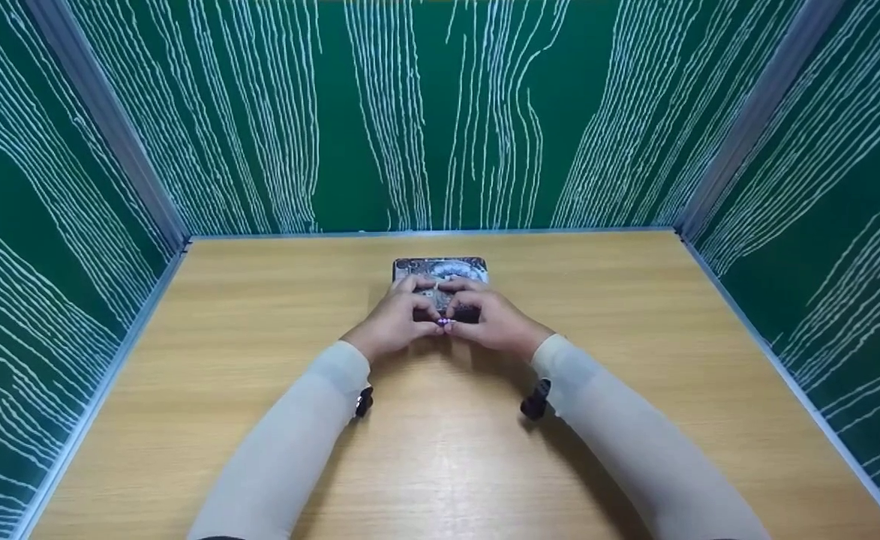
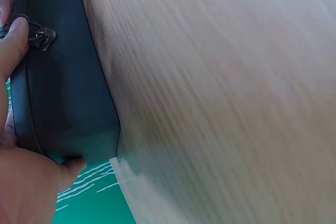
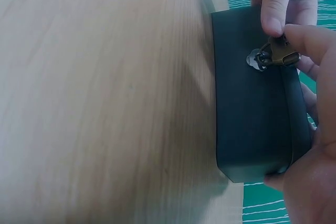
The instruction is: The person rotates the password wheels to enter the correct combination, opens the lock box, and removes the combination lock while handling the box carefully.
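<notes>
A box (image 1: 440,264) with a patterned lid and dark sides stands on the table, between both hands. On its dark front, a bronze metal clasp (image 3: 283,53) joins a small metal loop plate (image 3: 254,60). My left hand (image 1: 394,322) pinches the clasp from the left with thumb and forefinger. From the other side my right hand (image 1: 501,321) pinches it too, the two thumbs close together. Other fingers of both hands rest along the lid and sides of the box. In the left wrist view the fingers partly cover the clasp.
The wooden table (image 1: 440,450) extends around the box on all sides. Green walls (image 1: 334,112) with white wavy lines enclose its back, left and right edges, with grey metal posts (image 1: 113,120) at the corners.
</notes>
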Demonstrator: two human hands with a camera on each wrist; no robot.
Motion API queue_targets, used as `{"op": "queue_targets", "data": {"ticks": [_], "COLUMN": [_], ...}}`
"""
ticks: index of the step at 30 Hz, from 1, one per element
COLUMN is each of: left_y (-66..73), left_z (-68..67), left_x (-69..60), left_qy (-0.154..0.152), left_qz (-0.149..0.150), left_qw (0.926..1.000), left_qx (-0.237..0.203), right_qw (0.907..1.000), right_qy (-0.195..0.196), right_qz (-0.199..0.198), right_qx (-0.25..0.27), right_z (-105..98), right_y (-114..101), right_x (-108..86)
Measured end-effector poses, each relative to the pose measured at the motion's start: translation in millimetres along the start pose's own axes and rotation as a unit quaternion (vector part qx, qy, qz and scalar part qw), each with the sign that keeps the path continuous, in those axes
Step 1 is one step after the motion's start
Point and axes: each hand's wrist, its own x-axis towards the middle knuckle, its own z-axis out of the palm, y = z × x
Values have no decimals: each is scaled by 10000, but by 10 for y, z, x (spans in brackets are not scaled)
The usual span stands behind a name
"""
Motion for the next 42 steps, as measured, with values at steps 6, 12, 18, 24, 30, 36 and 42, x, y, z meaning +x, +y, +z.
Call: {"op": "queue_targets", "data": {"ticks": [6, 12, 18, 24, 30, 36, 42], "left_y": [21, 12, 15, 20, 23, 9, 5], "left_z": [-5, -8, -6, -1, -7, -9, -4], "left_x": [-9, -3, -3, -3, -3, 0, 0], "left_qy": [51, 42, 19, -11, -18, 20, 13], "left_qz": [75, 96, 26, -84, -18, 169, 157], "left_qw": [9999, 9999, 10000, 10000, 10000, 9998, 9999], "left_qx": [92, 94, 49, 32, 28, 76, 63], "right_qw": [9998, 9998, 10000, 10000, 9999, 9994, 9996], "right_qy": [92, 100, 43, 38, 75, 150, 122], "right_qz": [-185, -154, -36, -57, -116, -297, -202], "right_qx": [-29, -13, 54, 67, 56, 106, 124], "right_z": [9, 10, 7, 10, 13, 23, 24], "right_y": [21, 28, 32, 41, 43, 57, 49], "right_x": [10, 11, 7, 12, 8, 2, 0]}}
